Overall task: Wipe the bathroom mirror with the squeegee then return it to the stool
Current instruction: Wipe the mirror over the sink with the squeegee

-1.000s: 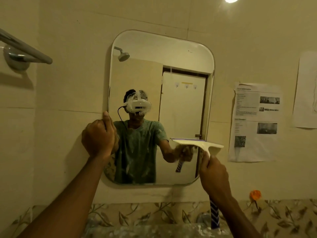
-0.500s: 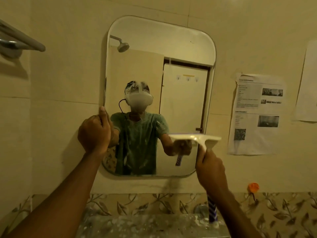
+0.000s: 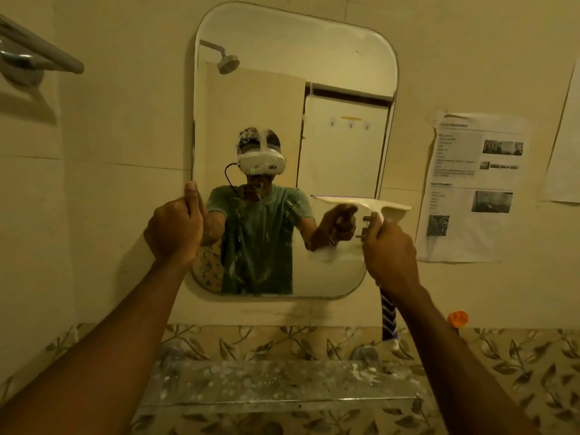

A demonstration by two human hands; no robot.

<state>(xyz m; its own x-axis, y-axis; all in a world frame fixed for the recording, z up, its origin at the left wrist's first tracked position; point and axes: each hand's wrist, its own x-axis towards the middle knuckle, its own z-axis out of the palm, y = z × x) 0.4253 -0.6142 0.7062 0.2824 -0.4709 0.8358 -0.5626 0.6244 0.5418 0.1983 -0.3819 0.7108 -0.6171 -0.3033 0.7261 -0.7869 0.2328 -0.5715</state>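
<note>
A rounded mirror hangs on the cream wall. My right hand grips the squeegee by its handle; the cream blade lies flat against the mirror's lower right part, and the blue-and-white striped handle end sticks out below my wrist. My left hand clasps the mirror's left edge, thumb up along the rim. Foam streaks show on the lower left of the glass. The stool is out of view.
A glass shelf flecked with foam sits below the mirror. A chrome towel bar juts out at top left. Printed paper sheets hang on the wall at right, with an orange hook below them.
The squeegee blade has slid slightly down the right side of the mirror. My view has moved closer and tilted down. My left hand stays on the mirror's edge.
</note>
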